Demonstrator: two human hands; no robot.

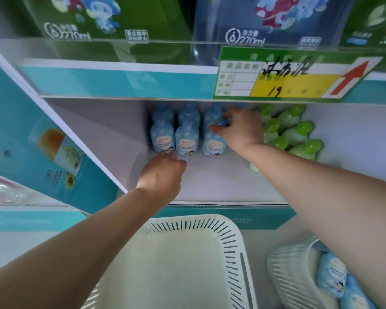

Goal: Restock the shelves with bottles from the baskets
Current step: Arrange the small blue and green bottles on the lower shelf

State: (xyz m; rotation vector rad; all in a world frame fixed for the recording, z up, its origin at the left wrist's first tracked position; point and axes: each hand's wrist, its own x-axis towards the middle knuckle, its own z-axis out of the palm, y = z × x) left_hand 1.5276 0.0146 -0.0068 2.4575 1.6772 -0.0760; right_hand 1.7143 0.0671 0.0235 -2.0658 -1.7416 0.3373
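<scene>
Shelf [210, 188]: white board in a teal-edged unit, with bottles standing along its far side.
Near basket [230, 239]: white with slotted walls, sitting near and central below the shelf edge.
Right basket [283, 275]: white and slotted, at the near right, partly hidden by the right forearm; it holds loose bottles [331, 275] of the blue kind.
Price tag [288, 76]: green and yellow with a red arrow, fixed on the rail of the level above.
Green bottles [296, 134]: clustered at the far right of the shelf.
Blue bottles [163, 137]: upright in rows at the far middle, left of the green ones.
Right hand [239, 130]: fingers curl over the cap of the front-right blue bottle [214, 144].
Left hand [163, 172]: fingers stretch forward with the tips at the foot of the front-left blue bottles, gripping nothing.
</scene>
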